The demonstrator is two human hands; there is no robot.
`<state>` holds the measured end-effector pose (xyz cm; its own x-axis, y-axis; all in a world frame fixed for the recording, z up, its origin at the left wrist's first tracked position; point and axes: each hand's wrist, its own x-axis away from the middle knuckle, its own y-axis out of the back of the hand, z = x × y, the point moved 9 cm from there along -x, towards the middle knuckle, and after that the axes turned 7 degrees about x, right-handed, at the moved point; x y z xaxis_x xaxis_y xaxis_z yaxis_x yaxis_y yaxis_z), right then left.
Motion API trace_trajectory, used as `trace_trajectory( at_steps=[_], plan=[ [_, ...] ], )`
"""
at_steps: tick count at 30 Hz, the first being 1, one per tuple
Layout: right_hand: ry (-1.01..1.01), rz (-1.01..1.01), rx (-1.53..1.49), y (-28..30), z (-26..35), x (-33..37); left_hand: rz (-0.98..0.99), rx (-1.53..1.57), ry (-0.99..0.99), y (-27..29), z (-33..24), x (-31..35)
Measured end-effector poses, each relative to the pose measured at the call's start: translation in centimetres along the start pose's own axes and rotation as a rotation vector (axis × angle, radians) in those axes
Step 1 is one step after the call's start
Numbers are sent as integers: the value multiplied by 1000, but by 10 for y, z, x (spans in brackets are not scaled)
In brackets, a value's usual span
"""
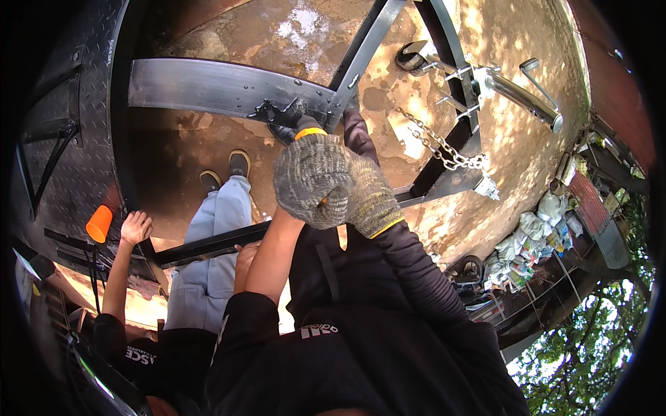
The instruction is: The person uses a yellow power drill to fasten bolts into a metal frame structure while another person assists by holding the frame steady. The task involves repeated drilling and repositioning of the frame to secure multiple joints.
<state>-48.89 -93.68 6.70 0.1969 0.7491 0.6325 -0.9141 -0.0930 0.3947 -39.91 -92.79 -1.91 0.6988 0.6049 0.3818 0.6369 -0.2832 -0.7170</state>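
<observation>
Both my hands wear grey-brown knit gloves and are closed together in front of my body. My left hand [309, 177] grips a tool [310, 132] with an orange band and a dark front part; its exact kind is hidden by the gloves. Pressed against the left fist, my right hand [371, 194] is closed round the same tool, its fingers mostly covered. The tool's front end meets a wide dark metal beam [208, 85], beside a glossy black jagged patch [274, 111]. That beam joins a slanting bar [364, 52] of the black frame.
A co-worker at my left has one hand [137, 227] by a black tread-plate panel [80, 125] and an orange cup [99, 224]. A lower frame bar [208, 245] crosses there. To the right are a chain [444, 149], a metal jack [524, 100] and heaped bags [531, 236].
</observation>
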Motion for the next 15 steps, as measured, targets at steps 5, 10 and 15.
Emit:
trace_trajectory(
  at_steps=[5, 10, 15],
  plan=[
    [-101, 83, 65, 9, 9, -1, 78, -1077, -307, -44, -64, -10],
    [-57, 222, 436, -1, 11, 3, -93, 173, 117, -9, -14, -3],
    [-45, 158, 373, -2, 3, 4, 50, -769, -229, -31, -59, -12]
  ],
)
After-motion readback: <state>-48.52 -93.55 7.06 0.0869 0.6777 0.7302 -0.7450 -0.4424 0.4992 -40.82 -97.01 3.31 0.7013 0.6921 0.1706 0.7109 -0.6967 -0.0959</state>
